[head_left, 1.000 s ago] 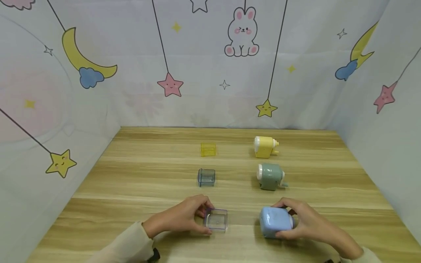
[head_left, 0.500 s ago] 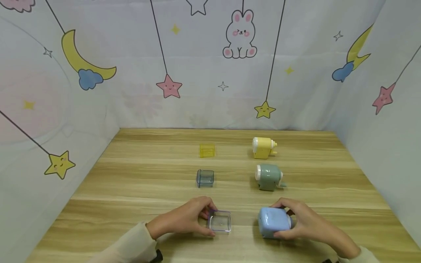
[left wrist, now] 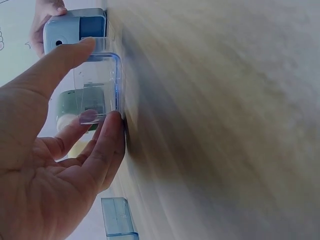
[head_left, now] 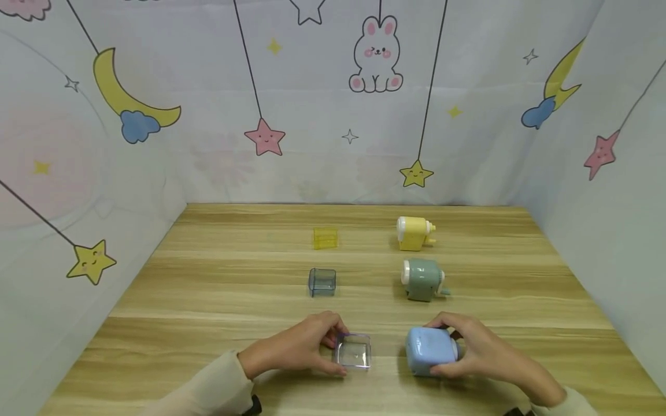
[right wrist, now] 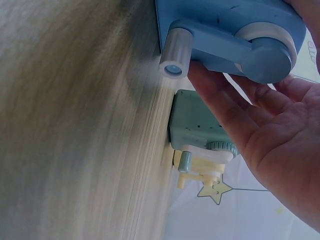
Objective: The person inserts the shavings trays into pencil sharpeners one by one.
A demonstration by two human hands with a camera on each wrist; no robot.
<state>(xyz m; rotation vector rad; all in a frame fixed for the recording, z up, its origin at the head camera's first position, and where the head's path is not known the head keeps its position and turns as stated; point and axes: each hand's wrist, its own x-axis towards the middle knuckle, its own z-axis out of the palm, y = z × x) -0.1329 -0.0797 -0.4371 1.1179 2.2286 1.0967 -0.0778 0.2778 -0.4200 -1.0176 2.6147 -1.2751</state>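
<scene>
Between the thumb and fingers of my left hand point(head_left: 314, 344) is a clear plastic shavings drawer point(head_left: 355, 351) with a purplish edge, close over the table. The left wrist view shows the thumb on one side of the drawer point(left wrist: 97, 82) and fingertips on the other. My right hand point(head_left: 476, 349) grips a light blue crank pencil sharpener point(head_left: 430, 351) from its crank side. In the right wrist view the sharpener's crank handle point(right wrist: 176, 52) points toward the camera. A short gap separates drawer and sharpener. In the left wrist view the sharpener's drawer slot point(left wrist: 93, 27) faces the drawer.
Behind the blue sharpener stand a green crank sharpener point(head_left: 422, 280) and a yellow one point(head_left: 413, 233). To their left lie a blue-grey clear drawer point(head_left: 322, 282) and a yellow clear drawer point(head_left: 325, 237). A patterned curtain point(head_left: 333, 104) borders the wooden table point(head_left: 234, 289).
My left hand has slid the clear drawer rightward, narrowing the gap to the blue sharpener. My right hand keeps its grip on the sharpener. The head view has shifted slightly.
</scene>
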